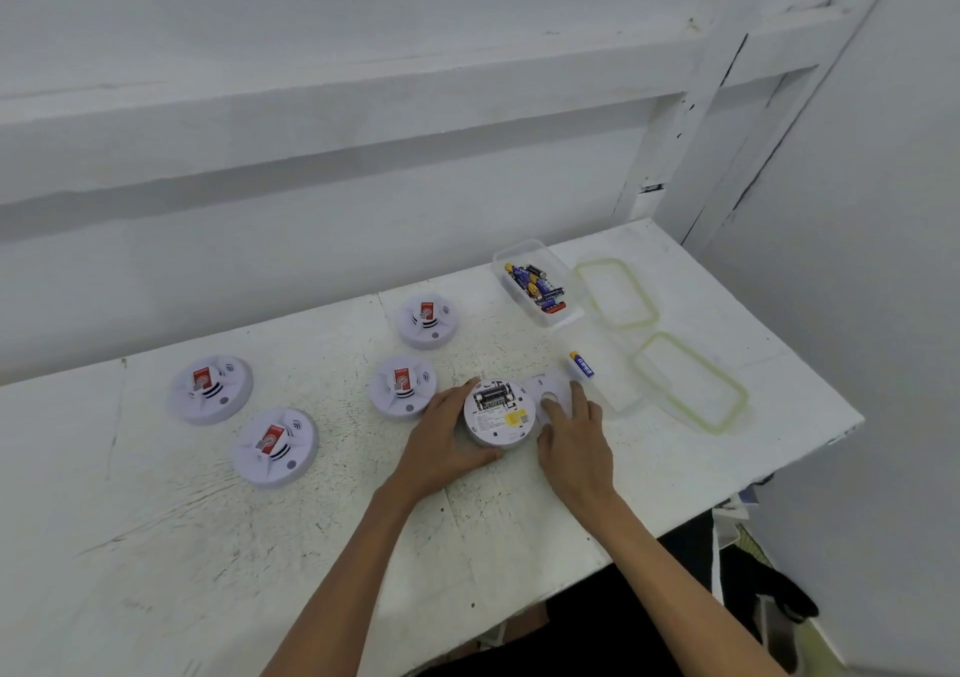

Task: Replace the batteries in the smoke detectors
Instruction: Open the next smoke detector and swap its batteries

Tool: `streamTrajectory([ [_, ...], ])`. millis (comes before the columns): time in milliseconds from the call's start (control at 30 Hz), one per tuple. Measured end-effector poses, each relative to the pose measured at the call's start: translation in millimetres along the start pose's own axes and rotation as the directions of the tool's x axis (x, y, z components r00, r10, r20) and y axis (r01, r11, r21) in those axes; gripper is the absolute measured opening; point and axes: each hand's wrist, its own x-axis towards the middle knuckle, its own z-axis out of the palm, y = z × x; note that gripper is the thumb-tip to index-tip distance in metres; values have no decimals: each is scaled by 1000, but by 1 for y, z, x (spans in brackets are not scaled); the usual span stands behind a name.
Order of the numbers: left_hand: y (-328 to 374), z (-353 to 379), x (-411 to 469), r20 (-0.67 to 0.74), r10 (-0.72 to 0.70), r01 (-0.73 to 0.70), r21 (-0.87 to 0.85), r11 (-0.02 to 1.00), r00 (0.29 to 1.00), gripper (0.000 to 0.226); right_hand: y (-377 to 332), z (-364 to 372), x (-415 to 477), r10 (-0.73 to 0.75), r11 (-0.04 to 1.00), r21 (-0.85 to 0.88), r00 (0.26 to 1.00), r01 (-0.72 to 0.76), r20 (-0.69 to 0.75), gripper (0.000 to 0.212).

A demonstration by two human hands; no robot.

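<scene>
**One loose battery (582, 364) was seen just beyond the right hand (574, 432)**

The upturned smoke detector (498, 414) was gripped at its left rim by the left hand (447, 437). The right hand was laid flat, fingers straight, on the removed backplate (550, 390). The loose battery, slanting far-left to near-right, was judged nearer to it.

I've got one feed: head cam, wide-angle, sitting above the near edge of the worktop (208, 546) and pitched forward and down. Both forearms (337, 598) enter from the bottom edge. Left hand (441, 442) and right hand (574, 448) sit just below frame centre, close in, either side of the smoke detector (498, 411) the left hand grips. Frame is rolled: the worktop's back edge climbs left to right. Upper half is white wall (363, 105), right side a white panel (883, 313). Bottom right looks past the worktop edge.
</scene>
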Motion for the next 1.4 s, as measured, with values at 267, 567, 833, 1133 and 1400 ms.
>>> streamTrajectory([
  [267, -1, 1, 0, -15, 25, -25, 13, 1000, 1000, 102, 0, -8, 4, -36, 986, 160, 997, 47, -73, 31],
  [567, 6, 3, -2, -25, -26, 25, -30, 999, 999, 101, -25, -20, 15, -43, 897, 435, 994, 80, -96, 13],
  [833, 5, 3, -3, -65, -23, 20, -52, 998, 998, 99, -42, -15, 35, 21, 955, 297, 1000, -20, -3, 25],
  [1133, 4, 4, -2, -57, -12, 9, -47, 999, 998, 96, -48, -23, 60, 163, 952, 219, 961, -212, 222, 35],
  [1400, 1, 5, -1, -40, -14, 13, -25, 1000, 999, 98, -48, -20, 71, 238, 902, 271, 911, -335, 336, 28],
])
